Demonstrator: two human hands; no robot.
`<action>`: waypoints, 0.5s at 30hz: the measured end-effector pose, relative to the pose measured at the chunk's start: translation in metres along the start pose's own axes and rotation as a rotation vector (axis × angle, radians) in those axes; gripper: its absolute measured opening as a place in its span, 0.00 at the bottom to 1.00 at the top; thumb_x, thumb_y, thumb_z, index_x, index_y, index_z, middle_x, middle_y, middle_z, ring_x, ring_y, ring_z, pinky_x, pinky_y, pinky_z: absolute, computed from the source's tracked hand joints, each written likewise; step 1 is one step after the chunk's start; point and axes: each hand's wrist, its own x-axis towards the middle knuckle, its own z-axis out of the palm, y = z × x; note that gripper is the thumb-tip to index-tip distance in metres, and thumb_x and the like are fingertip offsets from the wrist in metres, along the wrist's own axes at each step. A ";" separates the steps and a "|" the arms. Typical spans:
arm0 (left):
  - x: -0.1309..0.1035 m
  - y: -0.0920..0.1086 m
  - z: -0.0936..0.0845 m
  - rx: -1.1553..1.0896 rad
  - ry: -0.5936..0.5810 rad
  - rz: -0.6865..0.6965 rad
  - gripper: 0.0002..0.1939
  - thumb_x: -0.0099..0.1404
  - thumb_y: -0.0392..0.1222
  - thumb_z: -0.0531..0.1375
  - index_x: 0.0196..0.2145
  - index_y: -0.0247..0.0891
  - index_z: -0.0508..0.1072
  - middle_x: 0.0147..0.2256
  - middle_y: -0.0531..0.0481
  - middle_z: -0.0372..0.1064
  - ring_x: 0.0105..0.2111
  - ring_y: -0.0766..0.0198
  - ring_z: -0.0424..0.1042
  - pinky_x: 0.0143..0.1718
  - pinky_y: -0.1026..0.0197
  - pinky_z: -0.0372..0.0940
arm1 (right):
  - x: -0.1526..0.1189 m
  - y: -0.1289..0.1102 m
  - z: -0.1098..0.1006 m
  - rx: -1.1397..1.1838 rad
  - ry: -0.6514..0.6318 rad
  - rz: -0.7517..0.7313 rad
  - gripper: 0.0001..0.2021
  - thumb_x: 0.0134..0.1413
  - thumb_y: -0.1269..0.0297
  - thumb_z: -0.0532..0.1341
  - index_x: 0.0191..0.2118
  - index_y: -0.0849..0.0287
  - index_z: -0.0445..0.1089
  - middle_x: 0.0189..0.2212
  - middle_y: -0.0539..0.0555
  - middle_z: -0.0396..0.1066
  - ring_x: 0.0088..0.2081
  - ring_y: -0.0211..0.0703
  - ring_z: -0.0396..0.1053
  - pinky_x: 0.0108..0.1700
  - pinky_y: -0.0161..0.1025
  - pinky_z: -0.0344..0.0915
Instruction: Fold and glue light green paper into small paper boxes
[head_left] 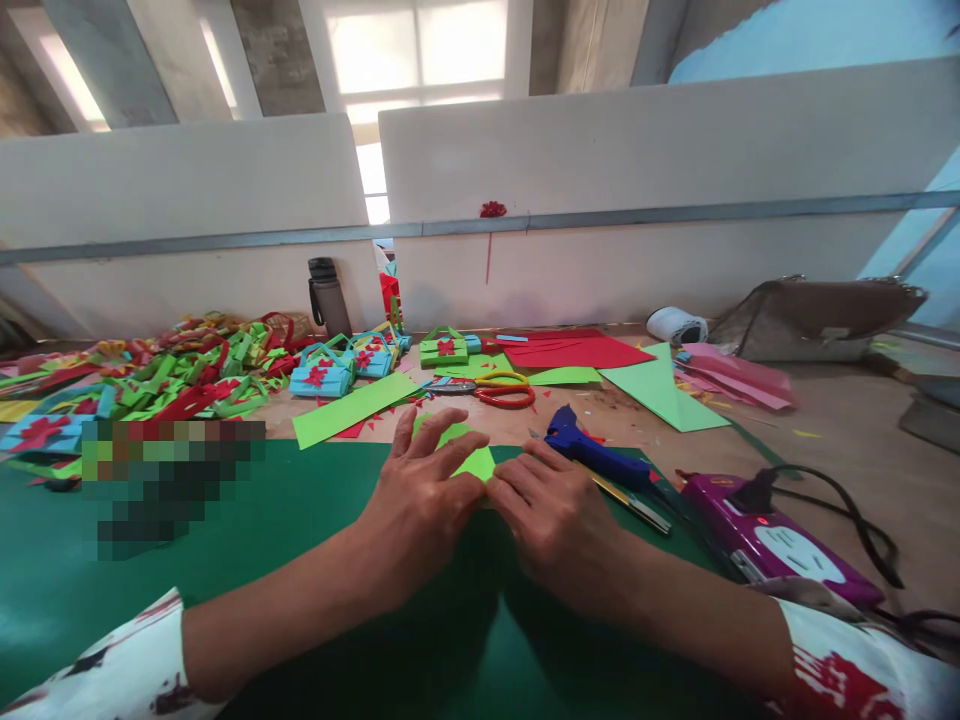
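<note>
A small light-green sheet of paper (477, 463) is between my two hands over the green mat (300, 630). My left hand (424, 490) pinches its near edge at the thumb, with the other fingers arched over the sheet. Fingers curled together, my right hand (551, 510) grips the right near corner of the same paper. The fingertips of both hands nearly meet, and part of the paper is hidden under them. Just right of my right hand lie a blue glue gun (600, 450) and a box cutter (634, 503).
Red-handled scissors (506, 391) and green paper strips (352, 408) lie ahead. Small blue paper bags (321, 372) and a heap of cut paper (202, 365) fill the left. A purple power strip (780, 540) with cables sits right. A bottle (328, 300) stands behind.
</note>
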 end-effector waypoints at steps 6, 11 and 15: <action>-0.001 -0.004 -0.001 -0.035 0.014 0.045 0.11 0.61 0.28 0.55 0.27 0.38 0.74 0.48 0.51 0.70 0.56 0.52 0.58 0.59 0.38 0.43 | 0.000 -0.002 -0.003 -0.011 0.012 0.002 0.14 0.55 0.78 0.48 0.26 0.63 0.67 0.22 0.54 0.65 0.26 0.42 0.59 0.38 0.44 0.57; -0.005 -0.011 -0.005 -0.036 0.018 0.071 0.11 0.61 0.29 0.55 0.26 0.39 0.72 0.49 0.52 0.70 0.57 0.54 0.57 0.60 0.40 0.40 | 0.000 -0.001 -0.006 -0.008 0.001 0.012 0.14 0.54 0.79 0.48 0.26 0.63 0.67 0.23 0.55 0.66 0.26 0.43 0.60 0.38 0.45 0.57; -0.008 -0.016 -0.011 -0.034 0.016 0.077 0.10 0.61 0.29 0.55 0.26 0.40 0.72 0.50 0.53 0.70 0.57 0.55 0.57 0.60 0.40 0.40 | -0.002 0.000 -0.005 0.012 -0.011 0.034 0.13 0.53 0.79 0.48 0.27 0.64 0.67 0.24 0.56 0.68 0.27 0.43 0.61 0.39 0.46 0.57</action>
